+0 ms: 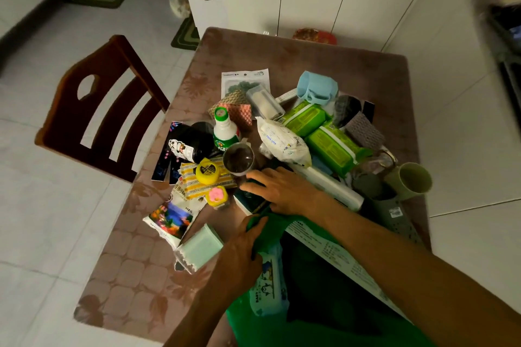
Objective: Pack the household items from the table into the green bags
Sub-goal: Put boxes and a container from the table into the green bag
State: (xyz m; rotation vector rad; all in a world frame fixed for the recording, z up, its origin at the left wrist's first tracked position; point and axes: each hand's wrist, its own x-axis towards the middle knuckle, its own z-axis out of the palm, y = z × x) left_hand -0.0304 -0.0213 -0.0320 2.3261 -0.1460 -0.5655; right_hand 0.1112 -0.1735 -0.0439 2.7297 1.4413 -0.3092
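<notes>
- Head view, nearest the camera: a green bag (pixel 282 327) lay open at the near edge of the table (pixel 135 276), with a baby-wipes pack (pixel 269 287) already sitting in its mouth and a long white printed box (pixel 332 251) slanting across its far side.
- The left hand (pixel 242 253) pinched the bag's rim, fingers curled round the green plastic, so the opening was held up and apart.
- The right hand (pixel 277 187) reached past the rim, fingers fairly straight and spread narrow, lying on a dark flat box (pixel 248 200) just beyond the bag; whether it had any grip was not clear.
- Judged from this, packing was in its early part: one or two things in the bag, most of the pile untouched. The step in hand looked like picking up that dark box.
- The next move would call for the fingers to close round the box's edge, lift it clear of the glass cup (pixel 239 159) touching the fingertips, and bring it back over the rim while the left hand keeps the mouth wide.
- Just left of the hands lay a pale green soap box (pixel 201 246), a colourful pouch (pixel 169 220), a pink-flowered yellow piece (pixel 217 196) and a yellow round tin (pixel 208 170).
- Further out stood a green-and-white bottle (pixel 224 128), a white wipes pack (pixel 282 141), two green wipes packs (pixel 324 135) and a green mug (pixel 413 180).
- Farthest were a blue silicone holder (pixel 317 87) and a wooden chair (pixel 104 110) beside the table.
</notes>
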